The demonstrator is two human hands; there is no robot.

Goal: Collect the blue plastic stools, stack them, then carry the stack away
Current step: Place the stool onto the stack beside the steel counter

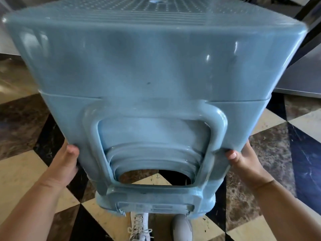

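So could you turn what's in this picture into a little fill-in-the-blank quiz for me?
1. The stack of stools is made of plastic coloured ____.
2. The left hand and the right hand hold the stack on opposite ____.
3. The floor below is laid with ____ in light and dark tones.
4. Under the stack, the person's white ____ show.

Missing words: blue; sides; tiles; shoes

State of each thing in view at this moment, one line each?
Stack of blue stools: nested, off the floor, held between both hands.
Left hand: grips the stack's left lower edge.
Right hand: grips the stack's right lower edge.
Shoes: on the tiled floor, under the stack.
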